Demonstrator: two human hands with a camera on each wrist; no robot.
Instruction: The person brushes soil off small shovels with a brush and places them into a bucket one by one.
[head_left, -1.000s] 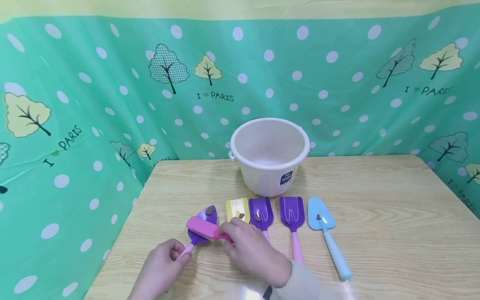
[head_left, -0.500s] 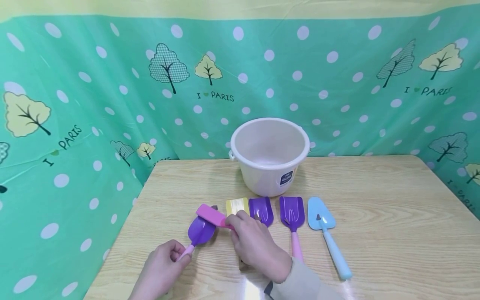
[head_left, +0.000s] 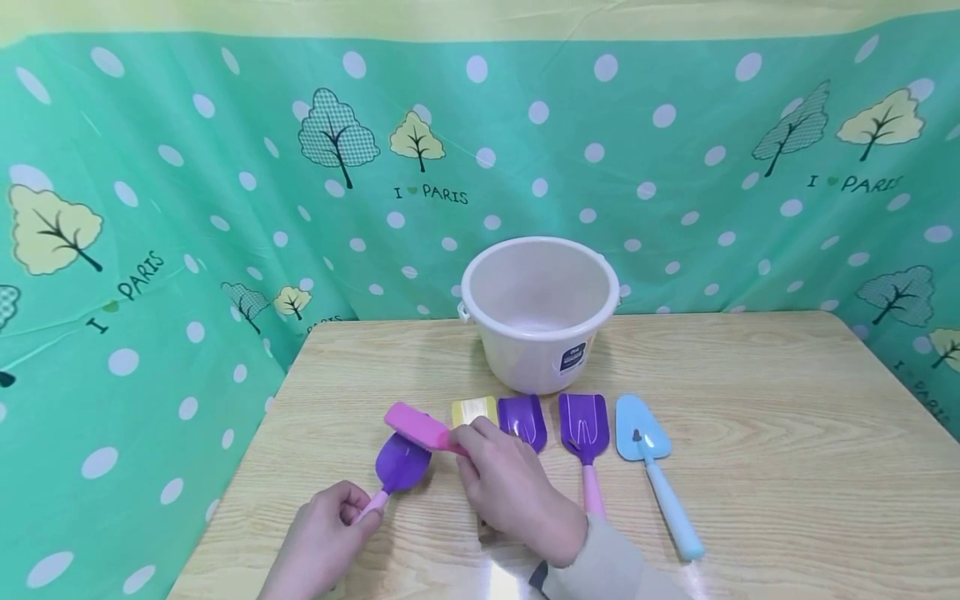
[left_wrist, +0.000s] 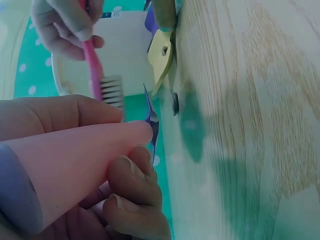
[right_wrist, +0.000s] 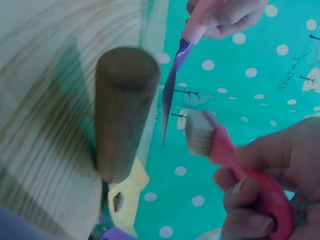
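My left hand (head_left: 326, 533) grips the pink handle (left_wrist: 90, 155) of a small purple trowel (head_left: 402, 462), its blade held tilted above the table. My right hand (head_left: 506, 483) holds a pink brush (head_left: 420, 427) by its handle, fingers curled round it in the right wrist view. The brush head overlaps the upper end of the trowel blade in the head view; its pale bristles (right_wrist: 201, 137) point toward the blade. Beneath the trowel, a small dark piece (left_wrist: 175, 103) lies on the table.
Right of the trowel lie a yellow shovel (head_left: 472, 410) with a brown handle (right_wrist: 125, 115), two purple shovels (head_left: 522, 421) and a light blue trowel (head_left: 643, 429). Dark bits sit on some blades. Behind them stands a white bucket (head_left: 540, 358), near the green curtain (head_left: 675, 167).
The brush has moved from across the middle of the purple trowel to its upper end. The dark piece has left the blade, which is now more tilted. The left hand has barely moved.
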